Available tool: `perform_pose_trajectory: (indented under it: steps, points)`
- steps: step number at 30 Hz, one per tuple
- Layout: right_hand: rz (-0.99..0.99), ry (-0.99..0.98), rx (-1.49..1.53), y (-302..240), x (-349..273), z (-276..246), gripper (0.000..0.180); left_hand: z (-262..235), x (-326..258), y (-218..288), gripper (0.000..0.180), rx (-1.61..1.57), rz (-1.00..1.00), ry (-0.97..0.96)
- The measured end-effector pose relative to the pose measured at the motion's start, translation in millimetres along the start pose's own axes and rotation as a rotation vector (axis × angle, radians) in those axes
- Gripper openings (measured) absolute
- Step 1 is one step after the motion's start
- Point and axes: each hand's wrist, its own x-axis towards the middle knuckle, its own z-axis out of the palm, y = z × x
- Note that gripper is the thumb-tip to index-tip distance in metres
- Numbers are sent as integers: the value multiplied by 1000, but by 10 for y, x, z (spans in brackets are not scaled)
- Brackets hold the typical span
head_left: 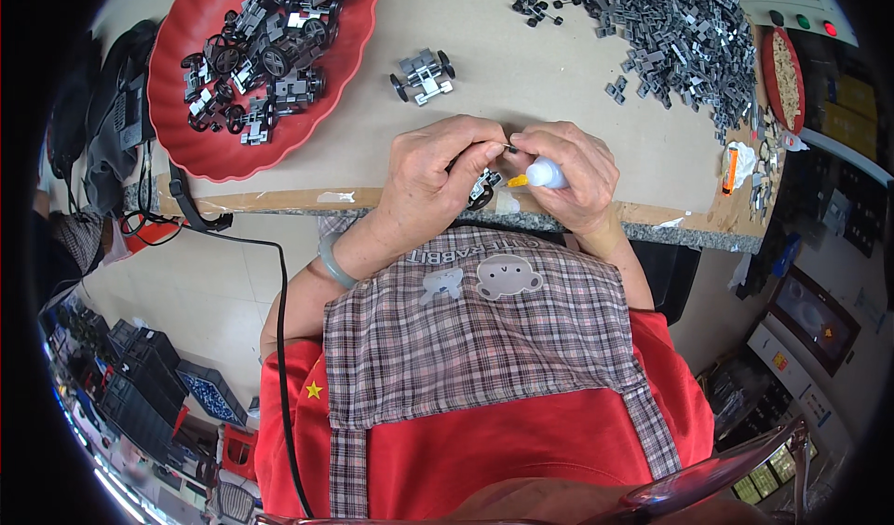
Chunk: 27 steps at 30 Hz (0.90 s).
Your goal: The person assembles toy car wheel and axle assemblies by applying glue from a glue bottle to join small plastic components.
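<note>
Left hand (430,173) was closed on a small grey wheeled chassis piece (483,190), pinched at the bench edge with a thin metal axle pin (507,147) between thumb and forefinger. Right hand (570,173) was wrapped around a small white glue bottle (543,175), orange nozzle (518,180) aimed at the piece, tip just beside it. Risks, as judged: a hard squeeze could flood the joint and seize the wheels; glue could string onto fingertips or drip to the plaid apron (484,339) below, since the work hung over the edge; the pin looked thin and smooth enough to slip and drop. Chassis looked like hard moulded plastic, grey, with black round tyres. Bottle looked like soft, squeezable plastic. One finished wheeled unit (424,75) sat on the matte tan benchtop (521,68), apart from the hands. A glossy red fluted tray (191,148) at far left held more assembled units; a loose heap of grey parts (680,22) lay at upper right, angular and small. A green bangle (333,262) ringed the left wrist.
</note>
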Motion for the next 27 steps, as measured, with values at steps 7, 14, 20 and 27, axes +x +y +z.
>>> perform_pose_trajectory:
  steps: [7,14,20,27]
  points:
    - [-11,11,3,-18,8,21,27,-17,6,49,6,69,46,15]
    - [15,18,-2,-30,-3,39,26,-20,4,60,5,127,84,22]
    - [21,-10,-10,1,-21,35,25,-15,6,58,6,123,81,18]
    - [30,-3,32,-2,16,42,24,1,10,41,5,84,55,33]
